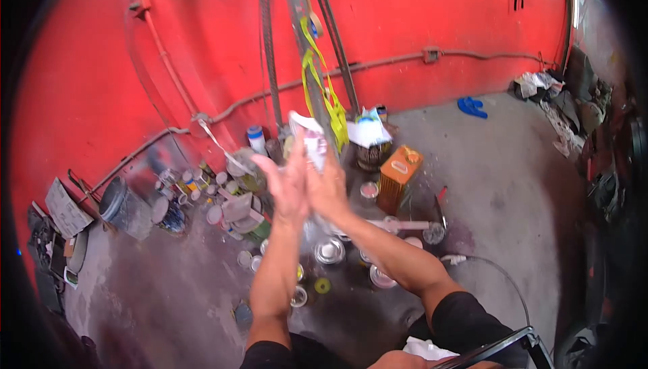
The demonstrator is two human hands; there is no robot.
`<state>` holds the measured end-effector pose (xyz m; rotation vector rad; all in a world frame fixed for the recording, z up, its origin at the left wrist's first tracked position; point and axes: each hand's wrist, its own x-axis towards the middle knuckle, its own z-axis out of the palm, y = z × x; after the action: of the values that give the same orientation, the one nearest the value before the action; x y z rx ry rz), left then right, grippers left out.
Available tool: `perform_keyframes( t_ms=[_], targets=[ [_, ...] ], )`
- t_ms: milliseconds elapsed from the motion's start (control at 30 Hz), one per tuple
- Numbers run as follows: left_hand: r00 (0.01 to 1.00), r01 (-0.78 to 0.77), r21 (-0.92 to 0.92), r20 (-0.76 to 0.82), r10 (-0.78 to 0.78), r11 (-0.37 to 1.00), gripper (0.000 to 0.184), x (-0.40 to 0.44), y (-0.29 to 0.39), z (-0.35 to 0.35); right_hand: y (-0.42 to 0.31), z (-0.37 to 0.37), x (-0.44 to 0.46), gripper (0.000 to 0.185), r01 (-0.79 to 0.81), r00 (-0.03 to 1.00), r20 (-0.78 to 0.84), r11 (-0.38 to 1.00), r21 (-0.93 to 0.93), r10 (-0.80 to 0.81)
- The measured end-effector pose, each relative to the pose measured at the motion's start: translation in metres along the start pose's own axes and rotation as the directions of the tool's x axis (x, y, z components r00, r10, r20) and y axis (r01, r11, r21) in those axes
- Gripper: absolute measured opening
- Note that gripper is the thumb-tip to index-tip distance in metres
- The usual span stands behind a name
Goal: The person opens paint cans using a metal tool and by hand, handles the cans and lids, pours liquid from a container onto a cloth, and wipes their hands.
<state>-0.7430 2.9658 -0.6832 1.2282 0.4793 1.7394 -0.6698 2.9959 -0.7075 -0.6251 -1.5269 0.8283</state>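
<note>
Both hands are raised in front of me, palms facing and pressed close together. My left hand [289, 183] has its fingers stretched upward and its thumb sticking out to the left. Against it lies my right hand [327, 190], fingers also pointing up. Between them is a crumpled white sheet with reddish-purple marks [314, 143], paper or cloth, I cannot tell which. Its upper end sticks out above the fingers, and the rest is hidden by the hands. Below the forearms, several round cans, among them a silver-lidded can [329, 251], stand on the floor.
A rusty rectangular tin [397, 180] stands right of the hands. Many paint-stained cans and a dark bucket [115, 197] line the left. Yellow-green straps [335, 116] hang on a metal stand before the red wall [405, 18]. Blue flip-flops [472, 106] and a hose [503, 274] lie right.
</note>
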Motion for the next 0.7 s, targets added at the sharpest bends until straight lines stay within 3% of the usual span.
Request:
perform_keyframes(
  t_ms=[67,133,167,200,233,333,367,400,433,467,500,533,567,600,633,667,700],
  targets=[
    [0.989,-0.084,0.300,-0.089,0.116,0.950,0.124,0.004,0.018,-0.009,-0.015,0.003,-0.023,0.058,-0.034,0.980,0.197,0.991,0.129,0.008],
    [0.977,-0.094,-0.018,-0.196,0.088,0.995,0.117,0.008,0.026,-0.042,-0.016,0.021,-0.056,0.061,0.255,0.952,0.174,0.967,0.002,-0.252],
    [0.943,-0.081,0.033,-0.322,0.087,0.996,0.117,0.008,0.034,-0.040,-0.017,0.021,-0.059,0.061,0.228,0.960,0.170,0.974,-0.010,-0.223],
    [0.893,-0.063,0.085,-0.440,0.094,0.994,0.116,0.009,0.042,-0.038,-0.019,0.020,-0.056,0.060,0.246,0.934,0.242,0.964,0.099,-0.263],
    [0.861,-0.119,-0.010,-0.499,0.098,0.993,0.102,0.011,0.035,-0.050,-0.020,0.019,-0.053,0.059,0.248,0.900,0.309,0.945,0.215,-0.307],
    [0.922,0.131,0.097,-0.378,-0.085,0.987,0.095,0.006,-0.010,-0.051,-0.020,-0.001,-0.023,0.083,0.517,0.799,0.324,0.854,0.062,-0.507],
    [0.939,0.191,0.126,-0.311,-0.144,0.973,0.093,0.004,-0.023,-0.042,-0.019,-0.010,-0.015,0.081,0.562,0.778,0.296,0.824,0.065,-0.554],
    [0.953,0.234,0.148,-0.232,-0.196,0.961,0.090,0.002,-0.036,-0.031,-0.018,-0.019,-0.007,0.076,0.623,0.747,0.337,0.781,-0.051,-0.573],
    [0.961,0.254,0.161,-0.150,-0.231,0.954,0.088,-0.001,-0.048,-0.019,-0.009,-0.023,0.002,0.070,0.638,0.734,0.255,0.768,0.057,-0.629],
    [0.966,0.259,0.157,-0.061,-0.252,0.953,0.086,-0.002,-0.062,-0.005,-0.009,-0.031,-0.004,0.053,0.298,0.927,0.183,0.939,0.168,-0.327],
    [0.966,0.256,0.131,0.008,-0.259,0.958,0.083,-0.001,-0.071,0.009,-0.030,-0.049,-0.006,0.043,0.131,0.974,0.173,0.988,0.080,-0.143],
    [0.965,0.250,0.103,0.059,-0.257,0.963,0.081,-0.004,-0.079,0.022,0.011,-0.066,-0.003,0.038,0.255,0.967,0.082,0.932,-0.257,-0.242],
    [0.967,0.237,0.060,0.077,-0.241,0.970,0.079,-0.006,-0.082,0.035,0.028,-0.097,0.025,0.032,0.163,0.980,0.122,0.985,-0.057,-0.155],
    [0.963,-0.268,0.516,0.151,0.222,0.814,0.057,-0.002,-0.138,0.034,0.057,-0.139,0.051,0.033,0.685,0.684,0.271,0.469,-0.557,-0.677],
    [0.999,-0.002,0.151,0.045,-0.004,0.989,0.060,-0.003,-0.113,0.055,0.065,-0.152,0.060,0.035,0.376,0.905,-0.081,0.874,-0.309,-0.418],
    [0.968,0.251,-0.268,0.055,-0.245,0.930,0.064,-0.003,-0.089,0.080,0.065,-0.168,0.069,0.035,0.283,0.939,-0.134,0.932,-0.228,-0.318],
    [0.974,0.227,-0.260,0.052,-0.221,0.939,0.064,-0.008,-0.083,0.081,0.056,-0.179,0.077,0.036,0.190,0.959,-0.183,0.971,-0.148,-0.215]
  ],
)
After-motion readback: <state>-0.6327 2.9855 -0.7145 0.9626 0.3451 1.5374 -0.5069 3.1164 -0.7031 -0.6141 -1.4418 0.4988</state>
